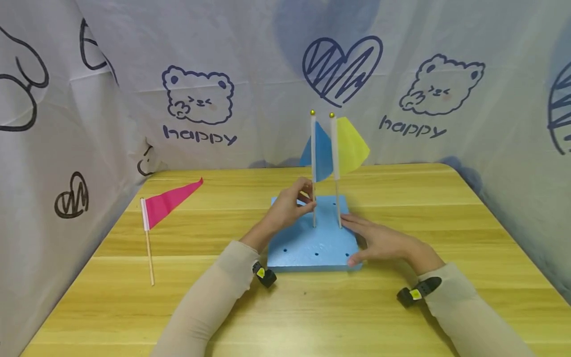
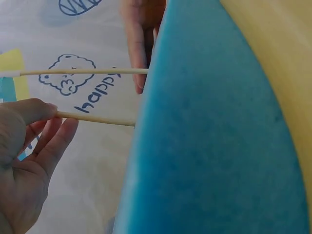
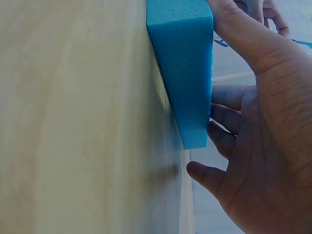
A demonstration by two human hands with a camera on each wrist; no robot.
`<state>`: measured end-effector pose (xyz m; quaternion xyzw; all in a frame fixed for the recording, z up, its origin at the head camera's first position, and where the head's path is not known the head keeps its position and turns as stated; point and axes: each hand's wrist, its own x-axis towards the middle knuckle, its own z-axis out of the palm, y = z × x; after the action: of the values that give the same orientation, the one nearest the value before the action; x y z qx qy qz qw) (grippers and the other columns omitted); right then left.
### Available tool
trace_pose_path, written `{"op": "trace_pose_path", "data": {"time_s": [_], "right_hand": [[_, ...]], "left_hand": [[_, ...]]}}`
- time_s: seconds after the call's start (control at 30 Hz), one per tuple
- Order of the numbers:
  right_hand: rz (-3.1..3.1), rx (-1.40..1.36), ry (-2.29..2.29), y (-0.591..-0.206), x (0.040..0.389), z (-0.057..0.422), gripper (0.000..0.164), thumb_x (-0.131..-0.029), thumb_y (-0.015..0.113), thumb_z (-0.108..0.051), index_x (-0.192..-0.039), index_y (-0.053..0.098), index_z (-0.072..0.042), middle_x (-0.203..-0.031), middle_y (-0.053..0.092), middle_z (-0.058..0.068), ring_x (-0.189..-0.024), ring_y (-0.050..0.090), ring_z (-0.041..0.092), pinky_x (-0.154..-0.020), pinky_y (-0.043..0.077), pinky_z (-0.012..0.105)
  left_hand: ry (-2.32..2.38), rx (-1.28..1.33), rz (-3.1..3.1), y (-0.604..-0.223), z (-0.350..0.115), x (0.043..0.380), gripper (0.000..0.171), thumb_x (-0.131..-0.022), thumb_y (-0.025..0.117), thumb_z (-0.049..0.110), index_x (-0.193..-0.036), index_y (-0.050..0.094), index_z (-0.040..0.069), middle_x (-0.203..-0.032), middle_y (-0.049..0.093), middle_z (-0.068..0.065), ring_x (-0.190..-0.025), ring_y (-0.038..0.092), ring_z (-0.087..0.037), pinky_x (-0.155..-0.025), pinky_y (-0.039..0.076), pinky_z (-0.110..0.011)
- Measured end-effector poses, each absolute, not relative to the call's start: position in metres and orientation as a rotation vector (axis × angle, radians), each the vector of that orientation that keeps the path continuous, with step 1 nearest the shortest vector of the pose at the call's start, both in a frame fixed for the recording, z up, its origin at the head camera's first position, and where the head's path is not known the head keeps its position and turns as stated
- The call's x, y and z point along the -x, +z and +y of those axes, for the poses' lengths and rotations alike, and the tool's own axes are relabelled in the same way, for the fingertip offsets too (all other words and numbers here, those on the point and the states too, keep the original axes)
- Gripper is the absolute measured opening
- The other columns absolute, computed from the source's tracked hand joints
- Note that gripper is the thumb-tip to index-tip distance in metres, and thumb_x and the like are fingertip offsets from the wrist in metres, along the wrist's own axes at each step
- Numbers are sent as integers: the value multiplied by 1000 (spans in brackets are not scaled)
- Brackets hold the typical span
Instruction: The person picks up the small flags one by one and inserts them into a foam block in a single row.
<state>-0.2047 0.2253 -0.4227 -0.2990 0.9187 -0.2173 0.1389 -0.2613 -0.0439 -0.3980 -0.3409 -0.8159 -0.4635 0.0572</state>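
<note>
My left hand (image 1: 287, 206) pinches the thin wooden stick of a blue flag (image 1: 323, 151) between thumb and fingers, below the cloth. The stick stands upright in a light blue foam board (image 1: 299, 240), its lower end at the board's surface. To its right, a yellow flag (image 1: 350, 146) stands upright in the same board. My right hand (image 1: 383, 240) rests along the board's right side, thumb at the front corner and fingertips by the base of the yellow flag's stick. In the right wrist view, fingers (image 3: 226, 97) touch the top of the foam board (image 3: 185, 63), loosely extended.
A pink triangular flag (image 1: 171, 203) on a wooden stick lies on the left of the wood-grain table (image 1: 102, 302). Several small holes show in the board. A white curtain (image 1: 267, 74) with bear and heart drawings surrounds the table.
</note>
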Motion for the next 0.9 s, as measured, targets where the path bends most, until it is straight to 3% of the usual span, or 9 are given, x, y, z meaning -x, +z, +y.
{"op": "trace_pose_path", "data": {"time_s": [0.4,0.9], "right_hand": [[2649,833,-636,-424,205,227,112,-75,71,-67,-157,19,-12,-163,9,11,-147,12,36,-112,23,60],[2639,861,-653,-423,204,226,112,-75,72,-66,-157,19,-10,-163,11,12,-147,13,35,-113,24,58]], "left_hand": [[-1471,1030,-2442,-402,-47,261,24,-93,66,3,-107,48,9,-103,61,-9,-91,67,-22,-73,57,-25],[-1437,995,-2474,-397,-50,257,31,-92,67,5,-118,50,3,-101,60,-6,-94,64,-19,-81,54,-24]]}}
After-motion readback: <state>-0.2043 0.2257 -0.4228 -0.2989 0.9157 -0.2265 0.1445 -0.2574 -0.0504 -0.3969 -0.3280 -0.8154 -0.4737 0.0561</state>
